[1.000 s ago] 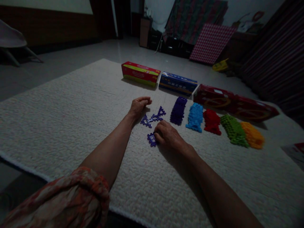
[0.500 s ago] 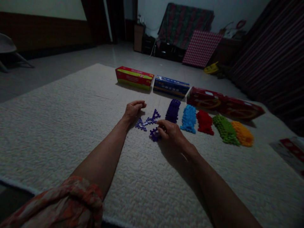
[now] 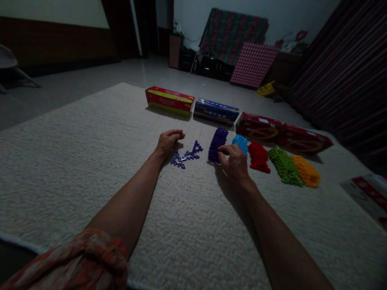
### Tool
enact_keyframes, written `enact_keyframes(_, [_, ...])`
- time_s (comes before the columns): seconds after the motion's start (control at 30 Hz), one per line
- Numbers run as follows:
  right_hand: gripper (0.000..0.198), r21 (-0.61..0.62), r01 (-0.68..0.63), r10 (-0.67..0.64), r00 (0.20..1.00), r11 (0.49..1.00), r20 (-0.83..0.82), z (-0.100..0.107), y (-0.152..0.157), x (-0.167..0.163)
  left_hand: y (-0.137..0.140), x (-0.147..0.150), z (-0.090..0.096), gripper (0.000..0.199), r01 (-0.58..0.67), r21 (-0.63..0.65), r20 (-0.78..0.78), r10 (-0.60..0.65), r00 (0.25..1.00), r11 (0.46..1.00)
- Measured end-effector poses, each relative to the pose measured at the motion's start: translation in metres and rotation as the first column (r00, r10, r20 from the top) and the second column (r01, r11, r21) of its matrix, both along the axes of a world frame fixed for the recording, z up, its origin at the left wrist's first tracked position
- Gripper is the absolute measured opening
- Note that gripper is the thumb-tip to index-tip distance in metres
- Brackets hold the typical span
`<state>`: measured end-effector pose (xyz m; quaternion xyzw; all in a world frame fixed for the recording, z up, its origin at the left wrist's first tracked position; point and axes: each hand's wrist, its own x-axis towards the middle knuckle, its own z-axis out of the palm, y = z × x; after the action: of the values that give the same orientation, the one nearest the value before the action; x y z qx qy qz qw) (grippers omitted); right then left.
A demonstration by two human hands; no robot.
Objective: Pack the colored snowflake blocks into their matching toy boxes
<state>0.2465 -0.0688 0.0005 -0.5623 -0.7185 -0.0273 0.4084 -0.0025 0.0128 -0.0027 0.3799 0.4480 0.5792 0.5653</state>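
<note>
r hand [image 3: 236, 160], toothed prpl stack [image 3: 218, 140], nubby rug [image 3: 175, 233]

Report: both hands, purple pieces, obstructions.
Left hand beside three loose, toothed purple plastic pieces. Right hand at near end of long purple plastic stack, grip contents unclear. Same hand partly hides bumpy light-blue stack.

Notched purple pieces [image 3: 190, 153] flat in a small cluster, left of a long purple row [image 3: 218, 141].

Head-worn view, forward and down, seemingly near
</note>
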Motion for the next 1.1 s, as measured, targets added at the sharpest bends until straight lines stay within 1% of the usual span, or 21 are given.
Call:
enact_keyframes(0.2, [0.018, -0.049, 0.044, -0.042, 0.999, 0.998, 0.026, 0.001, -0.003, 0.0, 0.0, 0.0, 0.0, 0.024, 0.004, 0.008, -0.003, -0.004, 1.0, 1.0])
enact_keyframes(0.43, [0.016, -0.088, 0.144, -0.132, 0.982, 0.986, 0.135, 0.002, -0.007, -0.003, -0.001, 0.0, 0.001, 0.024, -0.002, 0.017, 0.008, 0.002, 1.0, 1.0])
enact_keyframes(0.53, [0.016, -0.083, 0.189, -0.172, 0.968, 0.978, 0.182, 0.001, -0.008, -0.003, -0.002, 0.0, 0.001, 0.024, 0.004, 0.015, -0.005, -0.004, 1.0, 1.0])
enact_keyframes(0.67, [0.015, -0.066, 0.188, -0.173, 0.967, 0.98, 0.185, -0.002, -0.008, -0.003, -0.002, 0.001, 0.001, 0.024, 0.012, 0.011, -0.025, -0.011, 1.0, 1.0])
enact_keyframes(0.8, [0.014, -0.061, 0.168, -0.155, 0.973, 0.984, 0.172, -0.003, -0.006, -0.001, -0.002, 0.002, 0.0, 0.023, 0.019, 0.02, -0.067, -0.017, 0.998, 1.0])
enact_keyframes(0.87, [0.015, -0.026, 0.153, -0.146, 0.974, 0.988, 0.171, -0.001, -0.006, -0.001, -0.001, 0.003, -0.002, 0.023, 0.025, 0.033, -0.11, -0.021, 0.994, 0.999])
enact_keyframes(0.93, [0.017, 0.008, 0.109, -0.109, 0.979, 0.994, 0.172, 0.002, -0.008, -0.005, -0.001, 0.003, -0.006, 0.023, 0.041, 0.056, -0.164, -0.032, 0.986, 0.998])
enact_keyframes(1.0, [0.018, 0.008, 0.016, -0.017, 0.984, 1.0, 0.178, 0.004, -0.011, -0.014, -0.001, 0.004, -0.009, 0.026, 0.093, 0.098, -0.248, -0.067, 0.967, 0.991])
enact_keyframes(1.1, [0.028, -0.06, -0.149, 0.159, 0.963, 0.987, 0.219, 0.006, -0.018, -0.036, -0.002, 0.005, -0.01, 0.03, 0.238, 0.169, -0.427, -0.146, 0.892, 0.956])
